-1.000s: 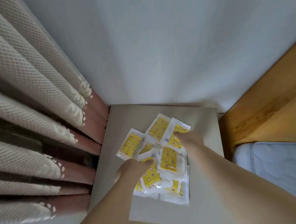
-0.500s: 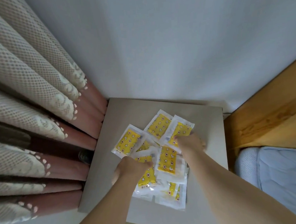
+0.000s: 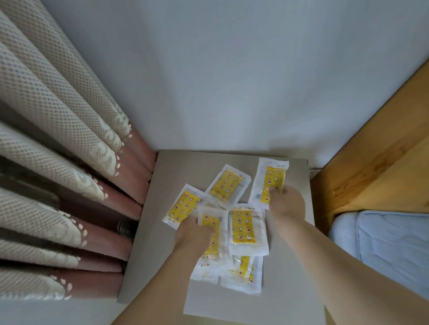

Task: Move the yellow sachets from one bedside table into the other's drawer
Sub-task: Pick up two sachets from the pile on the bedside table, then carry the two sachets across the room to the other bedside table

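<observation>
On the bedside table point(image 3: 289, 301), the left hand point(image 3: 195, 236) pinches one yellow sachet point(image 3: 211, 228) from the pile at 6 o'clock, while the right hand point(image 3: 286, 203) pinches a raised sachet point(image 3: 272, 181) at 1 o'clock, probably to gather them.

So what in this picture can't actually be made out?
- Head view: the full count of yellow-and-white plastic sachets; they overlap, and the left hand covers some.
- The print on the sachet the right hand grips is too small.
- The grey bedside table shows only its top; its front, and any drawer, is out of sight.
- The wooden bed frame is cut off at the right edge.
</observation>
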`<state>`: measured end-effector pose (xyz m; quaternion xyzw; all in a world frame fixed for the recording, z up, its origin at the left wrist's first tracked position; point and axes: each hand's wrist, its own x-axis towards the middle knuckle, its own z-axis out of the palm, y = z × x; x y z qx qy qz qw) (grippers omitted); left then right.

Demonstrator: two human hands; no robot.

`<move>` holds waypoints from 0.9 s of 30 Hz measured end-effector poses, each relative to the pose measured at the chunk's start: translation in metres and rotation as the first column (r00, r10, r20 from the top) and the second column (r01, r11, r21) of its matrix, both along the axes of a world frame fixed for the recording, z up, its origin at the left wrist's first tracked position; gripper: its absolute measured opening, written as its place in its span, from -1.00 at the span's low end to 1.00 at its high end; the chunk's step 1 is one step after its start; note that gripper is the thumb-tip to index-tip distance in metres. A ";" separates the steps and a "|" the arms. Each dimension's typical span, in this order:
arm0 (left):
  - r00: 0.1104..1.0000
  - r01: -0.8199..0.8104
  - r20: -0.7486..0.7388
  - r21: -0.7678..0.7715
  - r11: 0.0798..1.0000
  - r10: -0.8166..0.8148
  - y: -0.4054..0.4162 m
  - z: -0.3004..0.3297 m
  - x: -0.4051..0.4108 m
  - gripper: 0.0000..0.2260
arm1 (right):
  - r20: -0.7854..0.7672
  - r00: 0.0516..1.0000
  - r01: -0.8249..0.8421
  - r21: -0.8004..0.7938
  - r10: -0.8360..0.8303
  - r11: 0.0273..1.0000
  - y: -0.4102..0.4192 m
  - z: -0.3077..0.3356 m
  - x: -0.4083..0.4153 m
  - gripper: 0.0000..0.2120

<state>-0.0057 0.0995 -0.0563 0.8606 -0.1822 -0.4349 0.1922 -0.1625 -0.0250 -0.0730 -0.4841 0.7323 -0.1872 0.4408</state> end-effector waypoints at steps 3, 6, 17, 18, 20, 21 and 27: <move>0.998 0.059 0.035 -0.088 0.994 -0.056 -0.009 0.047 -0.003 -0.86 | 0.118 0.991 0.059 -0.018 -0.056 0.998 0.010 0.048 -0.006 -0.81; 0.983 0.150 0.136 -0.179 0.972 -0.127 -0.022 0.118 -0.008 -0.88 | 0.216 0.971 0.110 -0.026 -0.102 0.994 0.023 0.112 -0.022 -0.86; 0.987 0.114 -0.023 -0.590 0.799 -0.158 -0.013 0.326 -0.113 -0.91 | 0.301 0.917 0.364 -0.372 -0.260 0.854 0.105 0.349 -0.141 -0.84; 0.977 0.144 -0.037 -0.603 0.785 -0.208 -0.012 0.339 -0.126 -0.90 | 0.299 0.906 0.404 -0.392 -0.301 0.827 0.117 0.360 -0.152 -0.87; 0.939 0.215 -0.071 -0.641 0.736 -0.336 -0.015 0.361 -0.154 -0.88 | 0.334 0.871 0.482 -0.448 -0.359 0.753 0.141 0.384 -0.176 -0.92; 0.913 0.256 -0.075 -0.659 0.707 -0.401 -0.017 0.372 -0.169 -0.88 | 0.352 0.851 0.519 -0.463 -0.389 0.718 0.153 0.396 -0.188 -0.92; 0.731 0.426 -0.016 -0.771 0.474 -0.682 0.005 0.446 -0.277 -0.81 | 0.409 0.677 0.732 -0.456 -0.612 0.505 0.246 0.448 -0.267 -0.93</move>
